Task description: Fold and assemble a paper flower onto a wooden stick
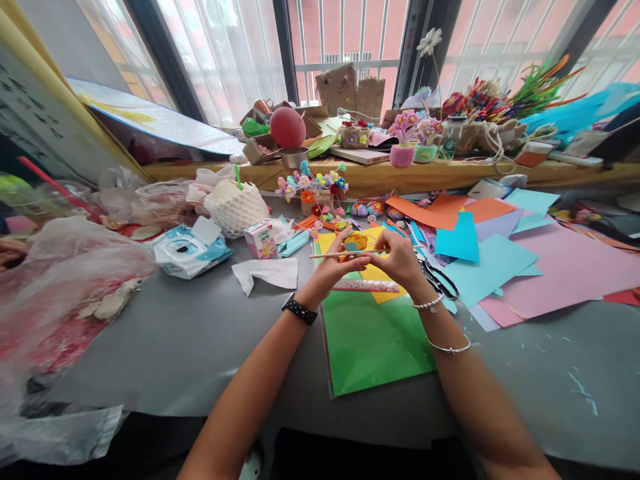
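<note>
My left hand (336, 267) is closed around a small yellow-orange crumpled or folded piece (356, 239), with a bit of grey-blue at its lower side; its exact kind is too small to make out. A thin wooden stick (325, 255) runs level across both hands, past the left fingers. My right hand (403, 263) pinches the stick, its thumb close to the left thumb. Below the hands lie a pink patterned ruler (367, 285), yellow paper (387, 297) and a green sheet (377, 347). Black-handled scissors (443, 279) rest beside my right wrist.
Coloured paper sheets (575, 267) spread to the right. Left stand a wipes pack (190, 250), a small pink-white box (261, 240) and a coconut in white foam net (235, 208). Flower crafts (317, 187) are behind; a cluttered sill (210, 175) runs along the window.
</note>
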Tool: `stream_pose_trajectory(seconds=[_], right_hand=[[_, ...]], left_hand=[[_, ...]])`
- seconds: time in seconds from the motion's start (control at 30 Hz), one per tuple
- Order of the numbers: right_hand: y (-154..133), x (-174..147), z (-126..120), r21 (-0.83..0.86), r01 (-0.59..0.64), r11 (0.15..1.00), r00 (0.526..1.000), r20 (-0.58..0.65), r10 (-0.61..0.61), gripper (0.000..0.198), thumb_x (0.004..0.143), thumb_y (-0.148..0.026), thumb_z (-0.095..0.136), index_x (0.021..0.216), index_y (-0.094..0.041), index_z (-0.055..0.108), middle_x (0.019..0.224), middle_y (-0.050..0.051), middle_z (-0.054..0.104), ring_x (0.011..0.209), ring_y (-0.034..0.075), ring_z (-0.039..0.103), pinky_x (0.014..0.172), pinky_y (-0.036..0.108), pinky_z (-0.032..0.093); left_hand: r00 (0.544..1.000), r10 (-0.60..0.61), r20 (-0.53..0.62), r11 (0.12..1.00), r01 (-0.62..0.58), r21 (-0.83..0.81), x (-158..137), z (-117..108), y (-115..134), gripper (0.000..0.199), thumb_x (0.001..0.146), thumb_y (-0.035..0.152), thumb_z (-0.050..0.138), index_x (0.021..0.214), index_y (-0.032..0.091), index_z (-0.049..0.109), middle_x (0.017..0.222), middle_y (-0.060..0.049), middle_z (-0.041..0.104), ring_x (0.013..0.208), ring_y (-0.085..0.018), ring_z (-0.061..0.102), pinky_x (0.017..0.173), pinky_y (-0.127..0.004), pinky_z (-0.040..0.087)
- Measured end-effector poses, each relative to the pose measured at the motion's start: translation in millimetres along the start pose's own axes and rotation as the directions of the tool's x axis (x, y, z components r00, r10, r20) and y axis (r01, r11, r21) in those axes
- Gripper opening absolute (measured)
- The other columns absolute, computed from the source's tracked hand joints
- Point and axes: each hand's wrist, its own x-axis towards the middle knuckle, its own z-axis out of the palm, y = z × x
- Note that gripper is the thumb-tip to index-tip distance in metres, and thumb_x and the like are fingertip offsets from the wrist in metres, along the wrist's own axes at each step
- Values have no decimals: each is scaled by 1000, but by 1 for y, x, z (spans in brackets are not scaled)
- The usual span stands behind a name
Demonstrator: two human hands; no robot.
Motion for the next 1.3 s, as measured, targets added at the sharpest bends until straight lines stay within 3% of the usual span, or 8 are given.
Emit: stream_pose_trajectory(seconds=[0.1,0.53,1.0,1.3], right_hand=[[-1,0,0,4,13,1000,1000,1,-13,41,63,-53,62,58,-21,37,60,1,50,56,13,42,55,27,30],[1,0,2,45,20,999,999,44,-22,43,62,-55,61,59,-21,36,60,0,49,55,12,41,53,26,30],[2,-2,-7,161,-87,983,946,322,31,36,67,-51,58,58,-18,47,53,-2,51,49,8,41,48,23,30],[0,-2,-5,146,-26,989,985,171,0,37,64,-50,61,62,-20,39,56,-4,43,51,8,37,48,22,30]], left_hand=[[1000,-18,-3,998,18,-60,0,1,1,75,71,29,62,134,23,22,80,-2,61,72,-12,59,76,-33,45],[999,-32,-24,992,29,-123,2,1,-1,62,74,24,57,130,23,30,75,1,58,64,-9,57,68,-28,47],[999,-30,20,998,29,52,-2,3,5,59,74,24,55,128,22,33,69,3,51,62,-9,56,67,-27,45],[994,-103,30,994,104,-22,0,2,5,57,75,26,54,127,23,33,69,2,54,61,-9,56,66,-26,46]])
